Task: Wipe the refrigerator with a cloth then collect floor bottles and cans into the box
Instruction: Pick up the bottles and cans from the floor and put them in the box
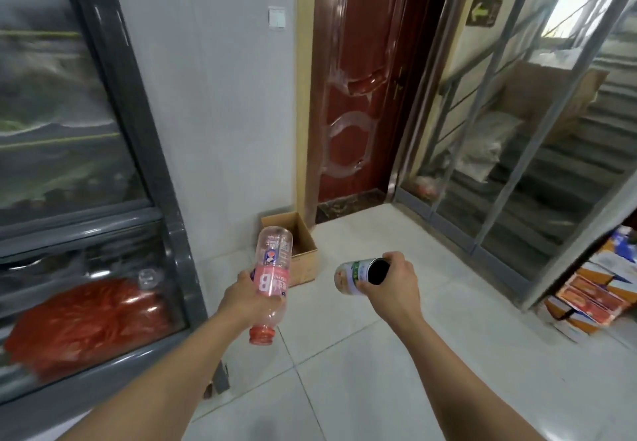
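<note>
The person is standing on the tiled floor, facing the corner where the white wall meets the red door, and is holding both arms out towards the cardboard box. The left hand is gripping a clear plastic bottle with a pink label, fingers curled round its lower body; the bottle is tilted with its red neck pointing down and back towards the person and its base pointing up towards the box. The right hand is gripping a can with a green and white label, fingers wrapped round its dark open end, so the can is lying sideways in the air. Both things are off the floor and short of the box, which is sitting open against the wall, just beside the door frame.

Judging from this, the collecting stage is under way: two items are picked up but not yet dropped in. The visible part of the box's inside is showing nothing in it, though its bottom is partly hidden. The refrigerator is standing along the left edge of the floor; no cloth is in view, so the wiping is probably finished, though the blurred glass is giving no proof. No other bottles or cans are showing on the floor here.
</note>
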{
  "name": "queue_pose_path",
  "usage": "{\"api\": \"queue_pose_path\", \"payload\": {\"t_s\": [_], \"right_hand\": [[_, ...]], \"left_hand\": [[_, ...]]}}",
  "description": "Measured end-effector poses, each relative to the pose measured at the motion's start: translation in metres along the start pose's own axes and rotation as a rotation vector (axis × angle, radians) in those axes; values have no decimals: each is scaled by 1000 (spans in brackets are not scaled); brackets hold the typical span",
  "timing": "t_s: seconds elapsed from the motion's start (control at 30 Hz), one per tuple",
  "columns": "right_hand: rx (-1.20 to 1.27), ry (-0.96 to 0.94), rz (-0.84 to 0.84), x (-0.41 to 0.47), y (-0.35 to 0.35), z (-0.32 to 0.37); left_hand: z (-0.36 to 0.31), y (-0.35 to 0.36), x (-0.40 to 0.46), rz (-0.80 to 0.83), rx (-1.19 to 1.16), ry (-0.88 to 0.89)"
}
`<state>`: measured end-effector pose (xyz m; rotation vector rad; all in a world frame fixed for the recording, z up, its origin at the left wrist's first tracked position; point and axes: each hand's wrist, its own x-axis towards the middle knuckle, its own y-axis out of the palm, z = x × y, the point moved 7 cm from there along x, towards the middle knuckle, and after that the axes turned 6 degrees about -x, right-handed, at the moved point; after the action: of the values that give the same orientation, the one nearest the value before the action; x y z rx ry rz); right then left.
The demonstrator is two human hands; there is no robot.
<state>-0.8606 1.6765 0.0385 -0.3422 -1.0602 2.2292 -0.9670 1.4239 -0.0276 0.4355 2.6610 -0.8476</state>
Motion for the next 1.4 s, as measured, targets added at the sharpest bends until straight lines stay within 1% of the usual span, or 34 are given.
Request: {"api": "queue_pose_path", "payload": {"t_s": [0.13,0.3,0.47,0.57,0.77,0.93,1.07,1.13,1.2,1.27,1.4], "right_hand": [[-18,-40,71,81,25,12],[-12,-59,172,165,76,32],[-34,-79,195,254,129,60],[-35,-55,206,310,158,76],[-55,43,211,403,204,84],[-101,74,305,475,259,83],[-126,69,401,543,318,80],[-130,81,466,573,350,75],[-149,93,515,600,379,67],[-174,86,549,625,406,57],[-211,129,591,659,464,27]], "left_hand": [[-22,7,48,-52,-32,-61],[-36,-4,117,-140,-133,-141],[-50,-21,214,-206,-168,-155],[-61,-24,280,-187,-194,-183],[-85,-21,392,-127,-126,-225],[-85,-4,474,-112,-124,-289],[-81,14,541,-111,-96,-363],[-73,28,573,-118,-144,-407],[-62,46,601,-135,-222,-496],[-53,63,627,-148,-283,-562],[-30,97,677,-142,-330,-636]]}}
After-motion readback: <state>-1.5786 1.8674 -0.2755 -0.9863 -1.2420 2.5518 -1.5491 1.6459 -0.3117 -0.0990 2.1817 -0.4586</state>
